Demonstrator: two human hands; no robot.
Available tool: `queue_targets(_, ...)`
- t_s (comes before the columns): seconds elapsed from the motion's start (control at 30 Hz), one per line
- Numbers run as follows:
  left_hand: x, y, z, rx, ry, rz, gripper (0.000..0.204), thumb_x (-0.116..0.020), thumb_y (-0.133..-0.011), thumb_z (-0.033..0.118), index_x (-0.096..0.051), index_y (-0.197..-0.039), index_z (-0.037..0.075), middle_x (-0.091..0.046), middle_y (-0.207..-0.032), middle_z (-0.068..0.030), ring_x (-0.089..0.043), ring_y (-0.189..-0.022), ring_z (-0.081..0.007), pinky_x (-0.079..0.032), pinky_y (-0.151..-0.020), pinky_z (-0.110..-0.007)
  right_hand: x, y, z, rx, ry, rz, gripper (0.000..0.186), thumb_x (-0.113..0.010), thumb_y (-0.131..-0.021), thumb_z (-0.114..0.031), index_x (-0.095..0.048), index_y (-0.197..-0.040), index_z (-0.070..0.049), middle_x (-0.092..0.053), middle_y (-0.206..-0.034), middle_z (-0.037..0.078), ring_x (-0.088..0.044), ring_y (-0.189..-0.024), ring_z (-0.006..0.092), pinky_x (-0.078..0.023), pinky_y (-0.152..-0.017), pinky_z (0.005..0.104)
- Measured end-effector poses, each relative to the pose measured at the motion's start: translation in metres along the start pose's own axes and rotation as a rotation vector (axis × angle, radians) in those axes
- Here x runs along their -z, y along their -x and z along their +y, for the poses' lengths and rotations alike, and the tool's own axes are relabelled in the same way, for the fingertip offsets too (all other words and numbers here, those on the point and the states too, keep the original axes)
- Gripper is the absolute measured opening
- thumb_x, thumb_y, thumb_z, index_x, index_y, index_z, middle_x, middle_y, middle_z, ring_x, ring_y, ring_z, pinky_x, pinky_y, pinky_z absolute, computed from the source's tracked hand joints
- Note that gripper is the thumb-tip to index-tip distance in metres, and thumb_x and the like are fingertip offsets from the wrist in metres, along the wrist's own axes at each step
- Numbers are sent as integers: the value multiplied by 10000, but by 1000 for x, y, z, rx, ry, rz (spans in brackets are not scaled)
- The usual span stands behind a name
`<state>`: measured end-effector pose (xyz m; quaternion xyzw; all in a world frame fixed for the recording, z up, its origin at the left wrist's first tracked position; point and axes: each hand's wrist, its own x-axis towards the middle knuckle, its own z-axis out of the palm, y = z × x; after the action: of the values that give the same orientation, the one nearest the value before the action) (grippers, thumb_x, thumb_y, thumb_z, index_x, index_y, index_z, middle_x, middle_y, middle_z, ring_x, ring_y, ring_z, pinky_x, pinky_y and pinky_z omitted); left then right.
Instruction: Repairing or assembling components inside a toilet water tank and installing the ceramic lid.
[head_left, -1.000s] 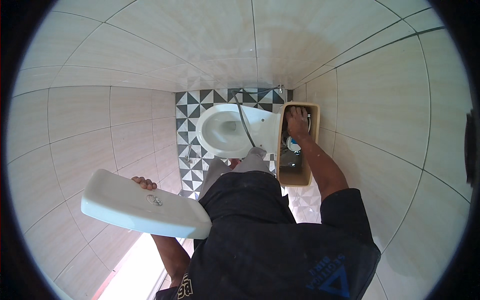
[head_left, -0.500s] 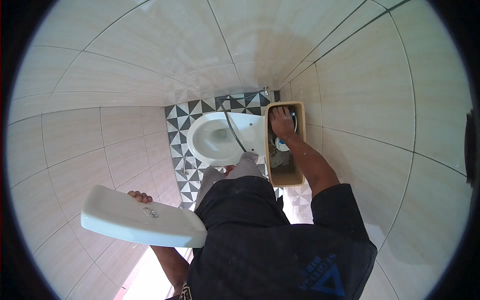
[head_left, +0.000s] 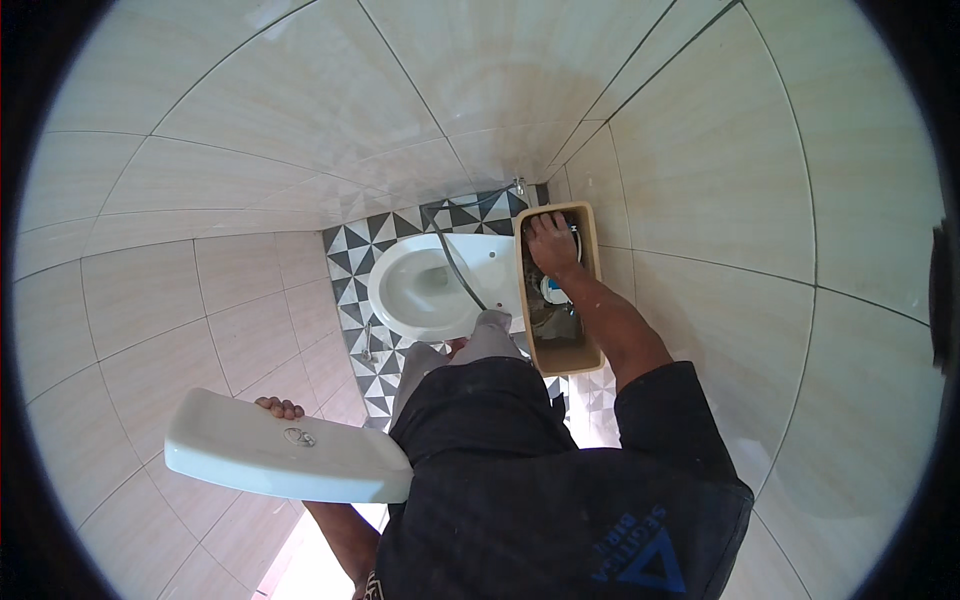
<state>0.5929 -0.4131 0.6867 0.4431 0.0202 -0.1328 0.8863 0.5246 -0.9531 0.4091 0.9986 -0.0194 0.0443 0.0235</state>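
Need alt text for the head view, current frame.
A person's left hand holds a white cistern lid out to the side while the right hand is down inside the open, tan-walled cistern. Left of the cistern, a dark hose lies across a white toilet on a black-and-white patterned tile floor.

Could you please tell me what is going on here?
A person's left hand holds a white tank lid beside the body. The right hand reaches down inside the open toilet tank; whether it grips anything there is hard to tell. A dark grey hose stretches over the white toilet bowl.
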Motion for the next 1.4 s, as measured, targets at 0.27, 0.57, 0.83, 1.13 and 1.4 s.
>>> queue_targets(0.27, 6, -7, 4, 46, 7, -98, 385, -581, -992, 325, -569, -1180, -11, -625, -953, -113, -629, -864, -260, -544, -839, -404, -4, 4, -7, 1, -70, 152, 218, -575, -860, -168, -708, -957, -25, -659, -1050, 130, -581, -1075, 294, -416, -1051, 504)
queue_targets(0.57, 31, -11, 5, 108, 68, -163, 424, -569, -1009, 385, -549, -1203, 9, -640, -1006, -129, -649, -940, -303, -541, -898, -465, 2, 5, -1, -79, -69, 118, 218, -572, -861, -170, -702, -976, -38, -647, -1085, 124, -575, -1085, 294, -419, -1041, 500)
queue_targets(0.83, 22, -14, 4, 85, 27, -171, 422, -564, -1010, 380, -549, -1208, 8, -643, -1017, -131, -649, -929, -301, -539, -887, -463, -9, 9, 3, 6, -102, 102, 250, -593, -864, -164, -713, -1029, -20, -657, -1141, 148, -572, -1105, 300, -427, -1041, 472)
queue_targets(1.13, 7, -5, 3, 61, 34, -41, 416, -602, -980, 357, -570, -1178, -8, -619, -950, -119, -628, -866, -268, -535, -843, -417, 37, 15, -13, -279, -416, 171, 164, -619, -873, -105, -666, -1017, -43, -636, -1090, 157, -578, -1086, 341, -464, -970, 483)
queue_targets(1.4, 14, -6, -3, 41, 64, -56, 424, -607, -983, 367, -565, -1188, -1, -619, -967, -120, -624, -879, -270, -538, -858, -422, 68, 16, 19, -1126, -1333, 204, 218, -620, -997, -232, -658, -986, -18, -663, -771, 30, -606, -571, 98, -493, -508, 252)
